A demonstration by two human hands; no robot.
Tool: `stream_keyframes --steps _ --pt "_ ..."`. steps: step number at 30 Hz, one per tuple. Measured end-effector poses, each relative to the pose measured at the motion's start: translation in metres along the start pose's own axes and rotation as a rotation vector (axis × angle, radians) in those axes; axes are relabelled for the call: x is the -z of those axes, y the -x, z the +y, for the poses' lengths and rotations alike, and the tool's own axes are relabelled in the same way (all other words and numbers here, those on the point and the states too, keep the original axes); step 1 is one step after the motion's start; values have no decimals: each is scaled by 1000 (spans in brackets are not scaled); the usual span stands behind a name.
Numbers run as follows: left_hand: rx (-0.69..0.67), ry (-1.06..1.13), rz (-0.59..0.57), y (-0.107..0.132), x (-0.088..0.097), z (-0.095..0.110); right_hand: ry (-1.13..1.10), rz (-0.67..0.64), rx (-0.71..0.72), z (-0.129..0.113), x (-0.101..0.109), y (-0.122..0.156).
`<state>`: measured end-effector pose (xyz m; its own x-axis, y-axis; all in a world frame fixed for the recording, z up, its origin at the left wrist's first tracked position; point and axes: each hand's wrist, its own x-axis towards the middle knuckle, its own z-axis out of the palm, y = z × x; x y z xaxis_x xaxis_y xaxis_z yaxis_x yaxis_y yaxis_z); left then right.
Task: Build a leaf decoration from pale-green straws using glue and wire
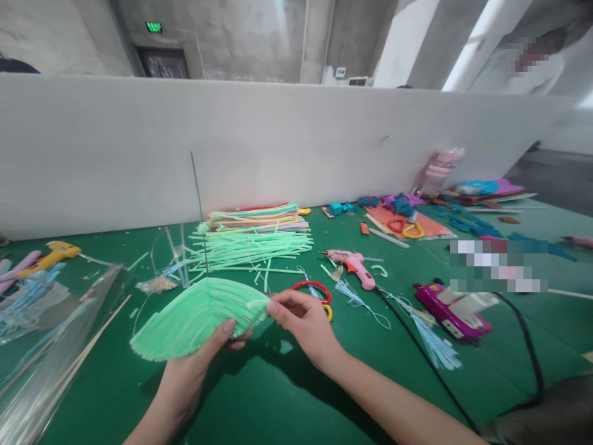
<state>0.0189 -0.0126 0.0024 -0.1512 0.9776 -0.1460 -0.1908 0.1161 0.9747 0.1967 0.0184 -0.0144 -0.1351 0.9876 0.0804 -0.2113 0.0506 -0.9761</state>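
Observation:
A mint-green fan-shaped piece, built from fuzzy strips that look like pipe cleaners, is held above the green table. My left hand grips it from below, with the thumb on its front face and the fingers behind. At its right end, my right hand pinches the edge between thumb and fingertips; a thin strand rises near that spot. Just behind the right hand lie scissors with red and yellow handles. Beyond the fan is a pile of loose mint-green pipe cleaners.
A pink glue gun lies right of centre, its black cord running toward me. Farther right sits a purple power strip near blue tassels. A yellow glue gun and clear plastic sheets are at left. A white partition stands behind.

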Motion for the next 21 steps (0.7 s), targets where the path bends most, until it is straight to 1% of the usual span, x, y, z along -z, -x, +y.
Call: stream_keyframes --steps 3,7,13,16,21 --pt "50 106 34 -3 3 1 -70 -57 -63 -2 0 0" --pt "103 168 91 -5 4 3 -59 -54 -53 -5 2 0" --pt "131 108 49 -3 3 2 -30 -17 -34 -4 3 -1" --pt "107 72 26 -3 3 2 -24 -20 -5 -3 2 -1" --pt "18 2 -5 -3 2 1 55 7 45 2 1 0"
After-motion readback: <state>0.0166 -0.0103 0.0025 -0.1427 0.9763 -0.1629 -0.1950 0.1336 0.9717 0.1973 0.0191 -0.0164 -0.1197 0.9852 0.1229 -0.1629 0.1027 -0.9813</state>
